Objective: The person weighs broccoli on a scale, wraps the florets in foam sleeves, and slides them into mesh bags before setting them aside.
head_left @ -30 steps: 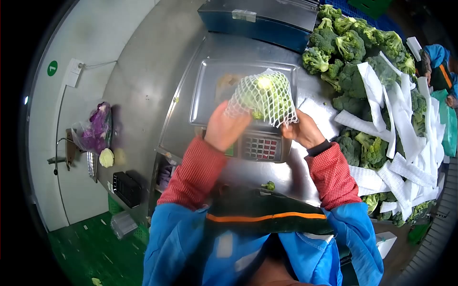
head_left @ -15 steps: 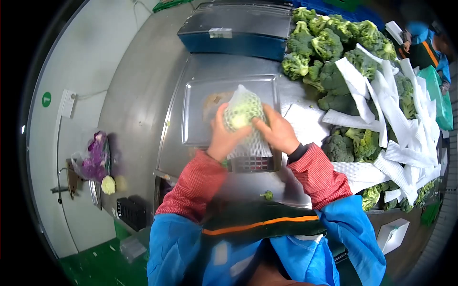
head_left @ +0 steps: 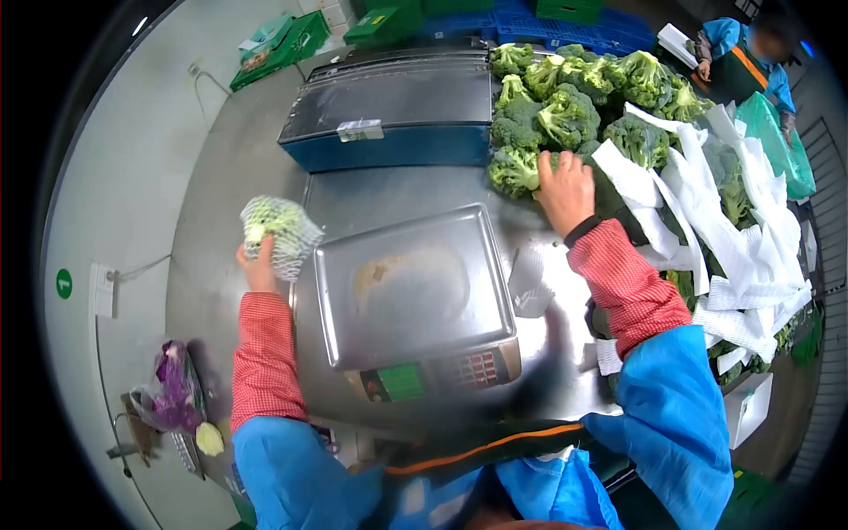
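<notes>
On the left, my left hand [head_left: 259,265] holds a broccoli head in a white foam net [head_left: 281,234] above the metal table. My right hand [head_left: 565,187] reaches to the front edge of the broccoli pile [head_left: 565,115], its fingers curled against a broccoli head [head_left: 514,171]. Between my hands stands a weighing scale with a flat metal tray [head_left: 415,296], nothing lying on it. White foam net sleeves [head_left: 698,203] lie strewn over the right part of the pile.
Behind the scale is a dark box-shaped appliance [head_left: 389,106]. Purple produce in clear plastic [head_left: 170,389] and a pale cut piece [head_left: 209,439] are at the lower left. A co-worker [head_left: 746,62] stands at the upper right by a green bag [head_left: 776,146].
My hands have parted. The netted broccoli moved left from over the scale in my left hand, while my right hand let go of it and went to the pile. The view has shifted.
</notes>
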